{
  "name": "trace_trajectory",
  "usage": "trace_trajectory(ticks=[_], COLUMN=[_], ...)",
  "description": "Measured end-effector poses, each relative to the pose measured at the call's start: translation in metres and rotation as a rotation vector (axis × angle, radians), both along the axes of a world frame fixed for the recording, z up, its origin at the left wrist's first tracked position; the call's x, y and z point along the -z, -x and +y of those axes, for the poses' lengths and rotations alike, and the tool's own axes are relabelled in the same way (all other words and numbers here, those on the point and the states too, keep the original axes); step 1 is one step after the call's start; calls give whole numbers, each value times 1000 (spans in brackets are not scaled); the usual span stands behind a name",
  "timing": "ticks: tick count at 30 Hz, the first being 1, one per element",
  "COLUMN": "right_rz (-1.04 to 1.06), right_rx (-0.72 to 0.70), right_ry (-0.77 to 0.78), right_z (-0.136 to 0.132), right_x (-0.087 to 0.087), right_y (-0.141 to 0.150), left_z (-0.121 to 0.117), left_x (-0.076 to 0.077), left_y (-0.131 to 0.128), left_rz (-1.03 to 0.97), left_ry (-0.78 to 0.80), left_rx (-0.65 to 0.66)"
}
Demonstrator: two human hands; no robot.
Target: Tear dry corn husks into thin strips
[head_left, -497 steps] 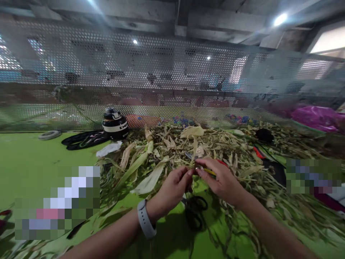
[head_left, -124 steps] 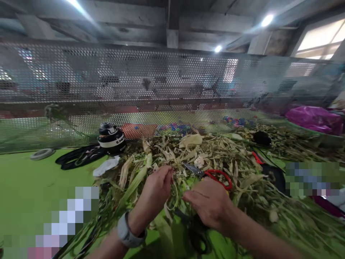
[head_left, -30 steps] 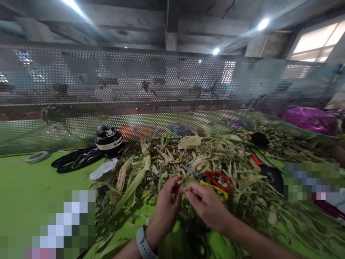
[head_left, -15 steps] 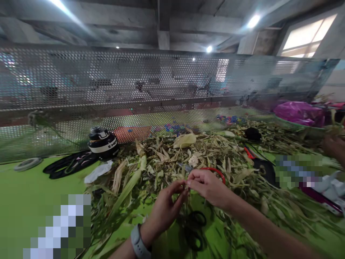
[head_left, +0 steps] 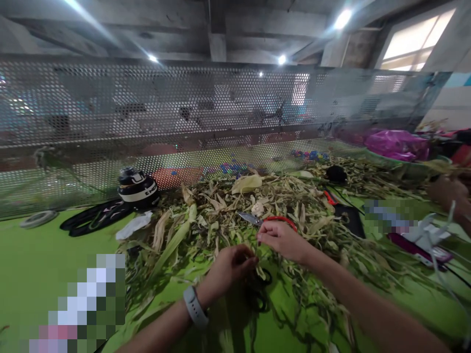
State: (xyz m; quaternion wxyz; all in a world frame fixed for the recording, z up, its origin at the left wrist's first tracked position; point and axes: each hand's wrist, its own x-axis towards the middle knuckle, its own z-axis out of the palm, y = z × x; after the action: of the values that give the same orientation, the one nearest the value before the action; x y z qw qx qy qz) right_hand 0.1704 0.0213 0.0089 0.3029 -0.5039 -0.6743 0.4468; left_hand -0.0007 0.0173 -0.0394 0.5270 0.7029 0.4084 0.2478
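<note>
My left hand (head_left: 233,264), a pale watch at its wrist, is closed in a pinch low over the green table. Whatever its fingertips hold is too small to make out. Just above and to the right, my right hand (head_left: 281,239) is also pinched, its fingertips apart from the left ones; I cannot tell what is in them. Beyond the right hand lie red-handled scissors (head_left: 250,218), blades pointing left and the handle partly hidden by the hand. Under the left hand are dark loops of black-handled scissors (head_left: 262,300). Dried corn husks (head_left: 217,208) spread all around.
A black round container with a white band (head_left: 137,189) stands at the back left, beside black straps (head_left: 97,215) and a tape roll (head_left: 39,219). A perforated metal screen (head_left: 221,110) runs behind. At right are a purple bag (head_left: 397,145) and another person's hand (head_left: 451,196).
My hands have drawn apart; before, their fingertips met. The left hand has dropped slightly, and more of the red-handled scissors shows. The whole view has shifted a little.
</note>
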Motion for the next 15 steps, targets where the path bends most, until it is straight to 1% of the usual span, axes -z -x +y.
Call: trace_trajectory(ticks=[2,4,7,9,11,13,15], right_rz=[-16,-48,-142,-234,-331,-419,-470], right_rx=[-8,-28,-56,-76,-105,-136,-149], right_ry=[15,43,49,30,6,-12,-23], right_z=[0,0,0,-1,-4,-6,-8], right_x=[5,10,15,15,12,8,5], right_y=[-2,-3,-6,-8,-9,-9,-9], left_z=[-4,-8,-12,-15,-19,-22,-25], left_x=[-1,-1,-1,-1,-2,-3,-2], left_y=[2,4,5,5,5,3,0], left_rz=[41,107,228,307,428,586,712], left_ry=[-17,-44,-142,-282,-481,-666,-783], left_rx=[-46,-64,-74,-70,-48,6,70])
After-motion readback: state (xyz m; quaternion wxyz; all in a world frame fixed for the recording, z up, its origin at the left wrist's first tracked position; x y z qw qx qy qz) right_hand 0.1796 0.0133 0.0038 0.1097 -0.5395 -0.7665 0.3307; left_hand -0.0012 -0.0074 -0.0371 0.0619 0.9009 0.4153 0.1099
